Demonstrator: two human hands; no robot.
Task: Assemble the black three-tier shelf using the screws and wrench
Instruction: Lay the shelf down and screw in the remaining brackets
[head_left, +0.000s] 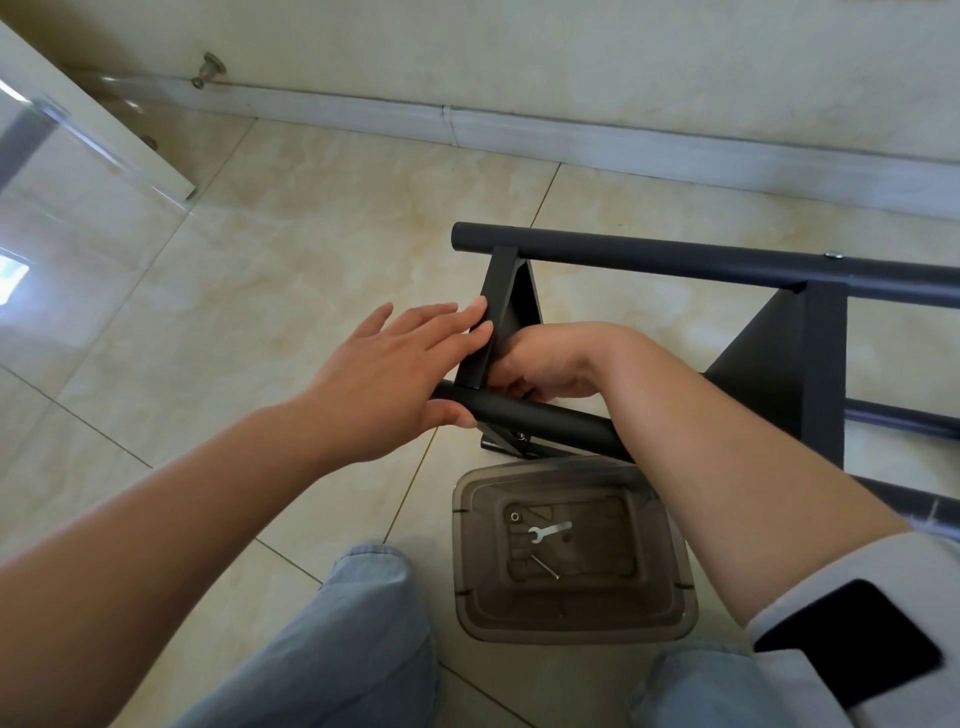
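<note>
Shelf (769, 338): the black frame lies on its side on the tiled floor (260, 260), directly beyond the translucent bin (467, 613), which serves as my landmark. Left of the bin and above it, my left hand (395, 379) rests with straight fingers against the end panel (493, 332), thumb under the near tube (545, 418). Above the bin, my right hand (550, 364) curls behind that panel; I cannot tell what it grips. Inside the bin lie the wrench (549, 531) and one screw (545, 567). I judge the joint needs holding square while fastening. No legible markings are visible.
</note>
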